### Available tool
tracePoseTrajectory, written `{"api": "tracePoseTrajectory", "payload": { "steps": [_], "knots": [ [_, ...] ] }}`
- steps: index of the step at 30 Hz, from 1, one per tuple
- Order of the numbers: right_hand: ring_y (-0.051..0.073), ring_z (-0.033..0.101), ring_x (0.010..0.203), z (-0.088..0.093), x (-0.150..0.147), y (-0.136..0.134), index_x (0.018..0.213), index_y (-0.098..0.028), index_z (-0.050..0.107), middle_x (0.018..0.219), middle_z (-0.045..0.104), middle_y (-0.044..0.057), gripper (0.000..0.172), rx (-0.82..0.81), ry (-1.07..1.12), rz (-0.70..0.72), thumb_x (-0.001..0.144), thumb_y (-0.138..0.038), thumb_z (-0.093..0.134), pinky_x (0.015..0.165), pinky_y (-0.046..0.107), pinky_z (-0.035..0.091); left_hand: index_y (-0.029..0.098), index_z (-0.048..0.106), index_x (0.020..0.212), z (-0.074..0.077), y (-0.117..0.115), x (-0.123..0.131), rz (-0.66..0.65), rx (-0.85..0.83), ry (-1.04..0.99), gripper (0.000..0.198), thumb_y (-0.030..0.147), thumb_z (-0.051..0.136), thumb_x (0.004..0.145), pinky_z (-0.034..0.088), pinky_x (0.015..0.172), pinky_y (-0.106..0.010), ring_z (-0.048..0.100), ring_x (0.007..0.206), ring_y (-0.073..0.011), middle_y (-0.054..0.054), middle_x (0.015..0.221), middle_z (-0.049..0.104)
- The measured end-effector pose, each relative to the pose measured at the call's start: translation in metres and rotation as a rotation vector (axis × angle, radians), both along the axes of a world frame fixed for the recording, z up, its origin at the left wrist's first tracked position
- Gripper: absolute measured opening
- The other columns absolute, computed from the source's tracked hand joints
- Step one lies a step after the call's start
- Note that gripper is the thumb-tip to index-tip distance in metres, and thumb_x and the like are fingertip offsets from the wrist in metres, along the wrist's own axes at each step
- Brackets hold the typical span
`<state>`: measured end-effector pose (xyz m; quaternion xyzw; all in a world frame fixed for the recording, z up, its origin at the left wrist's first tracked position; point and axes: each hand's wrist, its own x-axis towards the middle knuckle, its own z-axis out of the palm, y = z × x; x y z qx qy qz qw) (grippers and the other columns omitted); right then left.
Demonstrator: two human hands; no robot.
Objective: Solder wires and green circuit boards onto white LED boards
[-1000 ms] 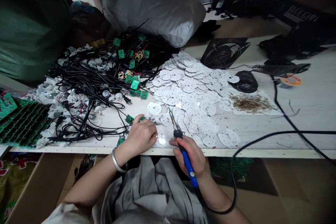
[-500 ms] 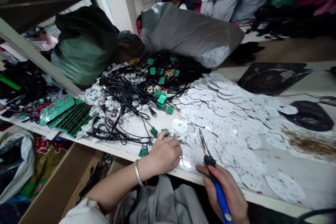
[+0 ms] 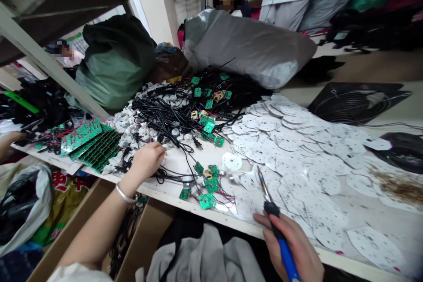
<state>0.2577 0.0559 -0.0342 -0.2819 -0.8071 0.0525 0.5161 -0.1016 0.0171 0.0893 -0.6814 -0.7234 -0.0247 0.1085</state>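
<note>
My right hand is closed around the blue and black handle of a soldering iron, its metal tip pointing up and away over white round plates. My left hand, with a bangle at the wrist, is at the edge of a heap of black cables and small white parts. Its fingers are drawn together, and whatever they may hold is too small to make out. Between the hands lie several green circuit boards with red and black wires, beside a small white disc.
Stacked green board panels lie at the left. Behind are a grey sack, a dark green bag and a black fan. An open cardboard box stands below the bench edge. Another person's hand shows far left.
My left hand has moved left from the circuit boards to the cable heap, uncovering the wired boards. My right hand still holds the soldering iron. The view has shifted slightly.
</note>
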Motion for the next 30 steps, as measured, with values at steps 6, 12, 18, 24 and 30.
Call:
{"api": "tracePoseTrajectory", "payload": {
  "steps": [6, 12, 18, 24, 30],
  "knots": [
    [0.022, 0.071, 0.076, 0.0, 0.0, 0.001, 0.123, -0.016, 0.053, 0.077, 0.075, 0.005, 0.033, 0.026, 0.0, 0.017, 0.091, -0.024, 0.057, 0.068, 0.032, 0.057, 0.015, 0.066, 0.072, 0.002, 0.014, -0.02, -0.166, -0.252, 0.025, 0.019, 0.01, 0.052, 0.083, 0.046, 0.068, -0.026, 0.06, 0.076, -0.0175, -0.007, 0.073, 0.062],
    [0.022, 0.071, 0.075, 0.0, -0.002, 0.001, 0.122, -0.018, 0.053, 0.076, 0.074, 0.005, 0.032, 0.008, 0.017, 0.005, 0.09, -0.023, 0.056, 0.066, 0.033, 0.059, 0.016, 0.065, 0.071, 0.0, 0.028, -0.028, -0.272, -0.286, -0.169, 0.017, 0.013, 0.054, 0.082, 0.049, 0.07, -0.024, 0.062, 0.077, -0.0143, -0.006, 0.082, 0.068],
    [0.021, 0.072, 0.077, -0.002, -0.002, -0.002, 0.117, -0.019, 0.057, 0.081, 0.074, 0.005, 0.029, -0.01, 0.054, 0.007, 0.088, -0.021, 0.058, 0.067, 0.032, 0.061, 0.013, 0.064, 0.078, 0.012, 0.03, -0.019, 0.196, 0.081, -1.392, 0.028, 0.039, 0.072, 0.07, 0.043, 0.041, -0.018, 0.056, 0.048, -0.0077, -0.009, 0.087, 0.072],
    [0.02, 0.071, 0.079, 0.004, -0.002, -0.005, 0.118, -0.019, 0.056, 0.08, 0.073, 0.006, 0.032, 0.01, 0.028, -0.026, 0.087, -0.019, 0.059, 0.068, 0.031, 0.062, 0.012, 0.069, 0.073, 0.025, 0.034, 0.039, 0.243, 0.155, -1.776, 0.03, 0.033, 0.083, 0.057, 0.034, 0.035, -0.013, 0.044, 0.038, -0.0019, 0.001, 0.058, 0.062],
    [0.021, 0.07, 0.08, 0.007, -0.006, -0.007, 0.122, -0.017, 0.054, 0.081, 0.071, 0.008, 0.035, 0.009, 0.046, -0.069, 0.087, -0.022, 0.058, 0.066, 0.032, 0.061, 0.017, 0.074, 0.078, 0.025, 0.034, 0.102, -0.041, 0.173, -1.322, 0.016, 0.031, 0.076, 0.069, 0.038, 0.04, -0.019, 0.049, 0.043, -0.0071, 0.001, 0.056, 0.063]
  ]
}}
